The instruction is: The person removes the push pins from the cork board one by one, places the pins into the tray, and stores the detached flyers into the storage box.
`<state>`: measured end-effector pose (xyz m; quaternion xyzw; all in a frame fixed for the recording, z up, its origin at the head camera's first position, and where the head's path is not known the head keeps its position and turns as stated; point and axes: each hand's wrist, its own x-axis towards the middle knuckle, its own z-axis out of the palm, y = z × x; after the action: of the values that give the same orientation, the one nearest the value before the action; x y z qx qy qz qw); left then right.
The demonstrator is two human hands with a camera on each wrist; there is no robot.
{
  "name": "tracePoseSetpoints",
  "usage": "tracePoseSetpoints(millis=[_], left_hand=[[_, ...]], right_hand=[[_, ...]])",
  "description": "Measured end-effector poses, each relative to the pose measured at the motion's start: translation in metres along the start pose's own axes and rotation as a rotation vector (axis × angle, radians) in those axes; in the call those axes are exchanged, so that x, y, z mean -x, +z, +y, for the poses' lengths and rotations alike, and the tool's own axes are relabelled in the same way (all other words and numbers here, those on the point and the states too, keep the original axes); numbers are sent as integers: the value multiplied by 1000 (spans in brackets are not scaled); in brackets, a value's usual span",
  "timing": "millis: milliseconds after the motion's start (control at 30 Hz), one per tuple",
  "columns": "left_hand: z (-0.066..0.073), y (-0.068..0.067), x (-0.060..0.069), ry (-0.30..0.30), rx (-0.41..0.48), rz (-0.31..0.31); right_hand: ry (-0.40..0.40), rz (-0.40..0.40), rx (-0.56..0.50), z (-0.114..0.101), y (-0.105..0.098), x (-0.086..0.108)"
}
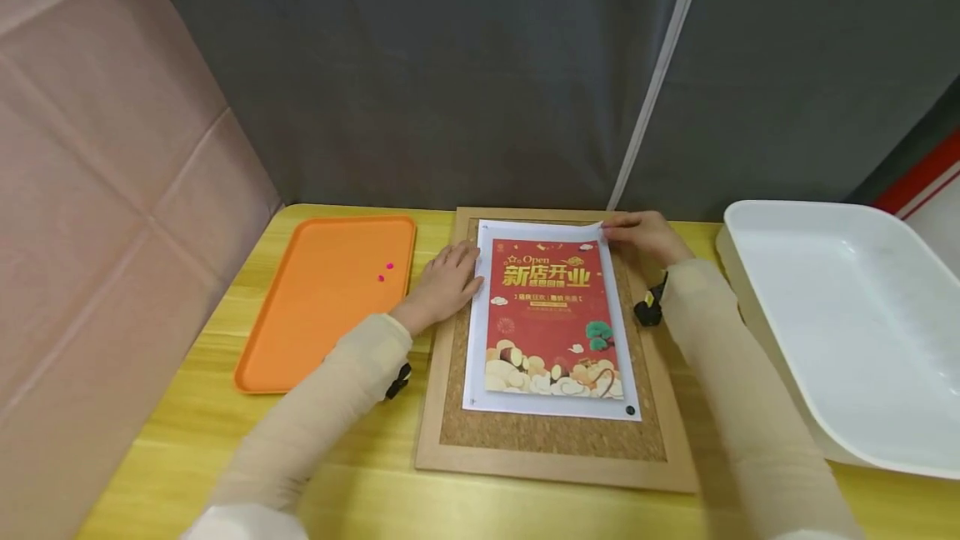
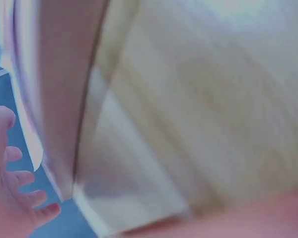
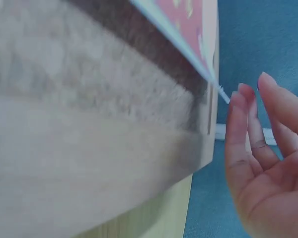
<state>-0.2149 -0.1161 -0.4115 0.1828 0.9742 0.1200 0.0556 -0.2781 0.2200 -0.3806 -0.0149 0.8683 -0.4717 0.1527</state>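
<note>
A white sheet with a red printed poster (image 1: 550, 307) lies on a wood-framed cork board (image 1: 551, 440). My left hand (image 1: 447, 282) rests on the sheet's left edge, fingers spread; the left wrist view shows the same hand (image 2: 15, 193) beside the board's edge. At the sheet's top right corner, my right hand (image 1: 648, 236) pinches a tiny pinkish pushpin (image 1: 603, 226), mostly hidden by the fingertips. In the right wrist view the sheet's corner (image 3: 221, 91) stands up from the cork, and the right hand's fingers (image 3: 237, 116) are up against it.
An orange tray (image 1: 322, 298) with two small pink pushpins (image 1: 386, 272) sits left of the board. On the right stands a large white tub (image 1: 862, 315). A dark grey curtain (image 1: 450, 82) hangs behind the yellow wood-grain table (image 1: 420, 507).
</note>
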Motion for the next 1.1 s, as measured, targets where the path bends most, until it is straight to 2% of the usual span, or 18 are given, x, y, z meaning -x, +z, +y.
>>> tracePoseSetpoints(millis=[133, 233, 367, 533, 667, 733, 900, 1000, 1100], left_hand=[[-9, -18, 9, -11, 78, 79], [-22, -34, 20, -46, 134, 120], [-46, -53, 38, -134, 196, 148], [-85, -69, 61, -207, 293, 195], [-115, -76, 77, -241, 318, 278], [-129, -78, 84, -258, 326, 298], [-158, -80, 101, -306, 324, 312], [-171, -78, 111, -342, 289, 327], [-182, -75, 118, -377, 271, 316]], right_hand=[[3, -44, -124, -9, 5, 7], [9, -70, -166, -17, 12, 12], [15, -101, -210, -29, 26, 16], [36, -134, -250, -45, 51, 19], [43, -184, -257, -58, 71, 25], [61, -200, -249, -63, 81, 28], [93, -230, -215, -76, 106, 33], [69, -263, -215, -81, 119, 35], [39, -309, -236, -83, 130, 36]])
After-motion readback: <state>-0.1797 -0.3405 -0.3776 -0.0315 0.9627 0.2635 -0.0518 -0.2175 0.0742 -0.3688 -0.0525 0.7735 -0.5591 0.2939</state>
